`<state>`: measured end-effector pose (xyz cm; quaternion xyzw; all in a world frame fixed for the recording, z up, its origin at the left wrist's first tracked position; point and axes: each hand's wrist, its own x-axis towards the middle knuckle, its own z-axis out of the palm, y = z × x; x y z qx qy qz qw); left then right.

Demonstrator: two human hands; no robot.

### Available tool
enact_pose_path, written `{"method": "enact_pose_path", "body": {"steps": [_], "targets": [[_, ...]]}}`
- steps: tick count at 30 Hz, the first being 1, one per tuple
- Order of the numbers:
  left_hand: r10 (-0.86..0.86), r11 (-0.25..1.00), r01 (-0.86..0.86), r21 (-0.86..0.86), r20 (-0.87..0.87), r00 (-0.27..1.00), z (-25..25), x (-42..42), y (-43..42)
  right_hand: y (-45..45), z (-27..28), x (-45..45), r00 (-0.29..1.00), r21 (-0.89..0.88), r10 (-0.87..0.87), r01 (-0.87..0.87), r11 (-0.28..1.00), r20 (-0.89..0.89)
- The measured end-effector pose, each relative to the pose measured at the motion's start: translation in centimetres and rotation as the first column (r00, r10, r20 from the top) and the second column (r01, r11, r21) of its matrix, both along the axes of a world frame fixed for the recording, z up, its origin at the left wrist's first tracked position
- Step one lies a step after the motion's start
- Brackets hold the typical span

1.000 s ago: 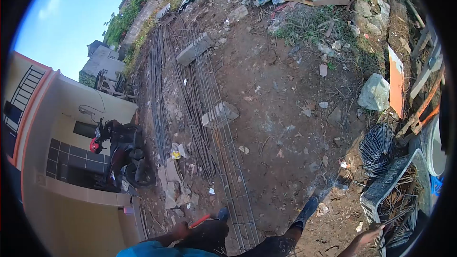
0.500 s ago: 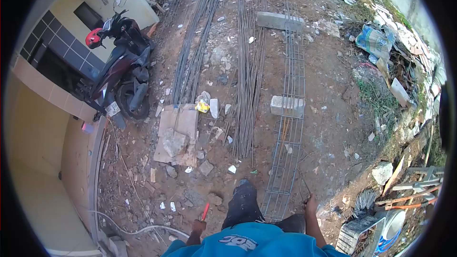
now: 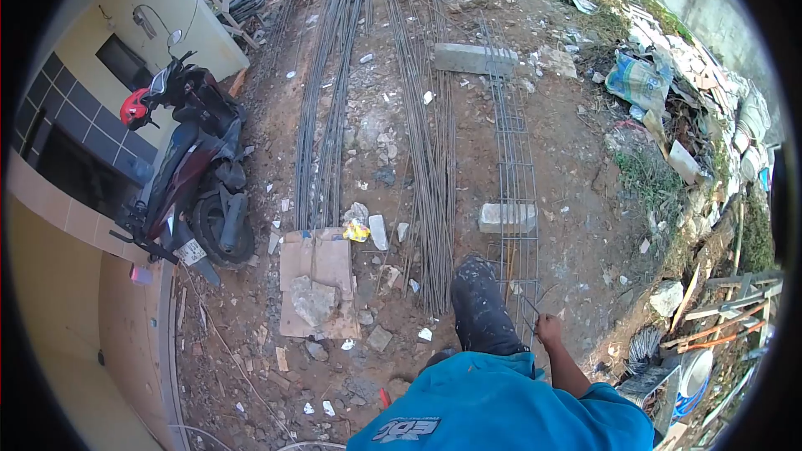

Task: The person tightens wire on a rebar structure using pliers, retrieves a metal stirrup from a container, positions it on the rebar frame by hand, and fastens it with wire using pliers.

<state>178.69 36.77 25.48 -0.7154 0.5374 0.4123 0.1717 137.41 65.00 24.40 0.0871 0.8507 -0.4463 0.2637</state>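
My right hand (image 3: 549,330) is closed around a thin metal rod (image 3: 530,304), which points up and left beside the rebar cage (image 3: 516,150). That cage is long and narrow, laid lengthwise on the ground, and its near end is hidden by my leg and shirt. Concrete blocks lie under it, one near the middle (image 3: 491,217) and one toward the far end (image 3: 459,58). My left hand is out of sight behind my blue shirt. Only the tip of a red handle (image 3: 385,397) shows at the shirt's left edge.
Bundles of loose rebar (image 3: 422,159) run along the ground left of the cage. A flattened cardboard sheet (image 3: 305,255) carries a stone chunk (image 3: 315,299). At left a motorbike (image 3: 196,142) stands by the house. Rubble and a woven sack (image 3: 639,79) line the right side.
My body has moved forward and right along the cage, bending lower. My right hand, still with the rod, has come up closer to the cage. My left hand has gone from view.
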Motion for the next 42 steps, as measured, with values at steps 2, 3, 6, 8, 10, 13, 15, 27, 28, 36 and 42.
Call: {"method": "enact_pose_path", "body": {"steps": [2,3,6,8,10,13,15,27,28,36,42], "targets": [[-0.041,0.999,0.041,0.008,-0.034,0.999,-0.1,-5.2,-3.8,2.7,-9.3,-0.1,0.868,0.330,0.433,-0.493,0.805,0.242],[-0.056,0.998,0.056,0.018,-0.043,0.998,-0.7,-8.1,-5.8,2.7,-11.3,0.0,0.615,0.419,0.663,-0.785,0.457,0.428],[-0.084,0.996,0.085,0.028,-0.052,0.995,-1.1,-16.8,-11.9,1.0,-10.3,-3.7,0.316,0.048,0.674,-0.922,0.385,0.668],[-0.093,0.995,0.095,0.022,-0.051,0.994,-0.8,-22.3,-16.1,0.0,-12.2,-7.5,0.444,0.058,0.757,-0.876,0.478,0.480],[-0.087,0.996,0.088,0.008,-0.067,0.994,0.3,-27.3,-20.3,-3.1,-8.5,-10.1,0.458,0.268,0.805,-0.886,0.378,0.378],[-0.019,1.000,0.017,-0.014,-0.162,0.987,3.2,-34.2,-27.5,-14.8,-10.5,-23.6,0.501,0.291,0.632,-0.863,0.412,0.592],[0.103,0.993,-0.115,-0.019,-0.320,0.942,5.5,-38.5,-31.5,-22.1,-13.9,-32.6,0.884,0.452,0.444,-0.339,0.825,-0.145],[-0.137,0.985,0.148,0.083,-0.127,0.982,10.0,-57.8,-44.0,-59.1,15.7,-62.2,0.984,-0.711,0.180,-0.121,0.692,0.007],[-0.177,0.978,0.183,0.098,-0.067,0.982,8.9,-59.2,-44.9,-61.1,14.7,-62.8,0.983,-0.708,0.164,-0.058,0.704,0.083],[-0.282,0.958,0.276,0.073,0.103,0.954,6.7,-78.4,-58.5,-70.9,3.5,-75.8,0.838,-0.378,-0.133,0.373,0.847,0.529],[-0.207,0.976,0.212,-0.054,0.080,0.975,10.9,-88.7,-71.4,-70.4,-3.2,-89.7,0.921,-0.179,-0.332,0.368,0.912,0.202]]}}
